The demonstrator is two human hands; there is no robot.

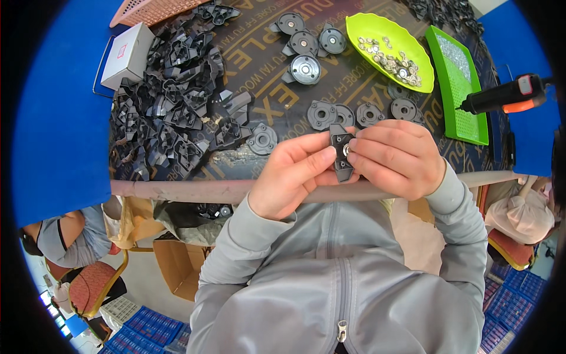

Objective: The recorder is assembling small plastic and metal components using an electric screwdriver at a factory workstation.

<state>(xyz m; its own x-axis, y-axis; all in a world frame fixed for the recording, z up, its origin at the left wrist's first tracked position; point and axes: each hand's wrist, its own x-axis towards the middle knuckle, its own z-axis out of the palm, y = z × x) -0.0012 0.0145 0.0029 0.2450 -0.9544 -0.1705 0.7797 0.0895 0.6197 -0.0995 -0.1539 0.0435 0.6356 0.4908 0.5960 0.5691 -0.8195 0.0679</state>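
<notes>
Between my hands, above the table's front edge, is a dark plastic part (340, 154) with tapered ends and small holes. My left hand (295, 171) grips it from the left, thumb on its face. The fingers of my right hand (398, 156) are pinched at its middle, on a small round metal piece (346, 150). Just beyond my hands lie several round black parts with ring centres, such as one (322, 114) and another (369, 114). A yellow-green leaf-shaped dish (365, 29) farther back holds many small round metal pieces.
A heap of dark plastic parts (171, 100) covers the table's left, beside a white box (125, 56). Assembled round parts (305, 69) sit at the back middle. On the right are a green tray (471, 121) of screws and a black electric screwdriver (507, 95). Other people sit at both sides.
</notes>
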